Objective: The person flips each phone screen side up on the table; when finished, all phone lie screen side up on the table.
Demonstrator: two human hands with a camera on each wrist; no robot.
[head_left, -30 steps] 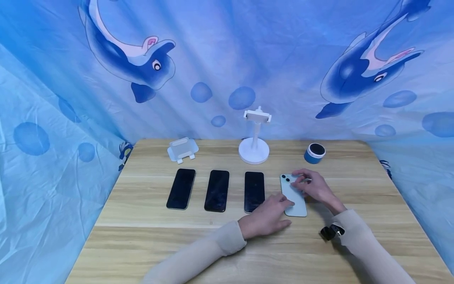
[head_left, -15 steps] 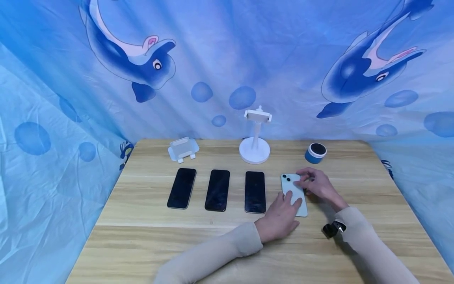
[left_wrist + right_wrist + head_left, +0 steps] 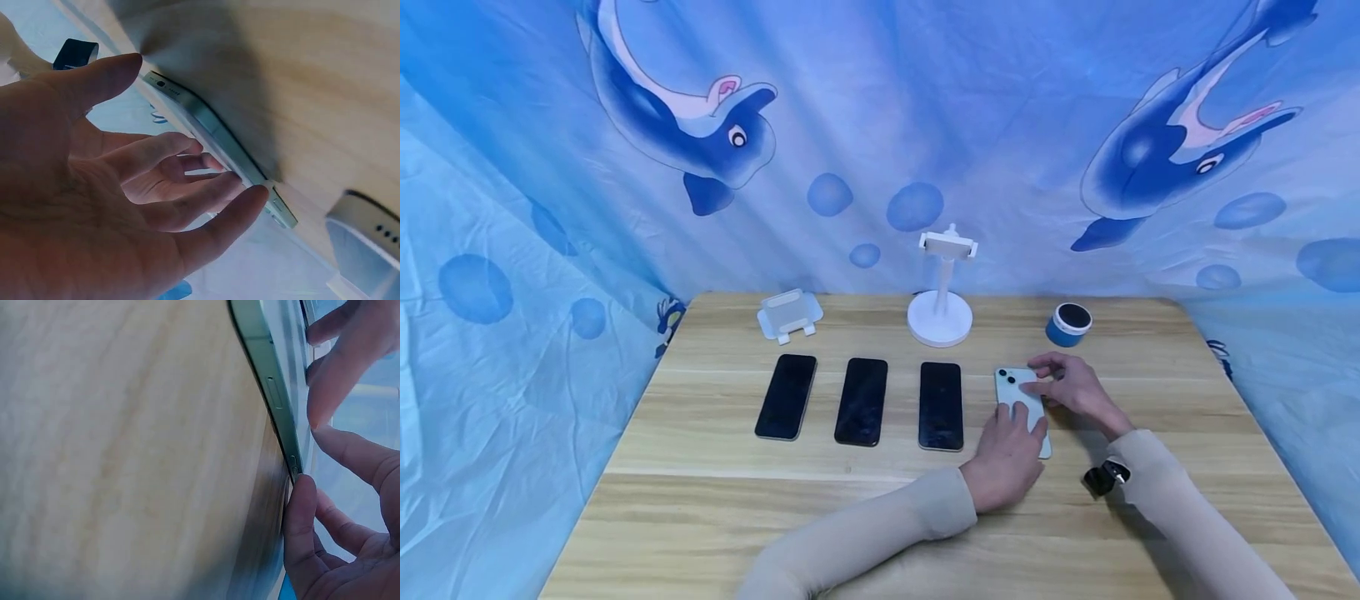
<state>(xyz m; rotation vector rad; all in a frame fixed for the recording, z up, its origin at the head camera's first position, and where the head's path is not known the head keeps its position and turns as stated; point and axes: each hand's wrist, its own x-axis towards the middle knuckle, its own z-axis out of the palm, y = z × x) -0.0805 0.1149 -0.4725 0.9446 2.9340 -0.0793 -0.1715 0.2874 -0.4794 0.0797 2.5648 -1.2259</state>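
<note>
A pale green phone lies on the table with its two camera lenses facing up. My left hand reaches over its lower half, fingertips resting on the back. In the left wrist view, the left thumb is extended by one end of the phone, not clearly touching. At the upper right corner is my right hand, fingers bent lightly. In the right wrist view, one right fingertip touches the phone's side edge, and another finger reaches over its back, close to the left fingers.
Three dark phones lie in a row to the left. Behind them are a low white phone stand and a tall white stand with a round base. A blue round speaker-like object stands behind the right hand.
My left hand has moved right and forward, from the phone's lower left edge onto its back. The right hand has shifted only slightly at the upper corner. The phone stays about where it was.
</note>
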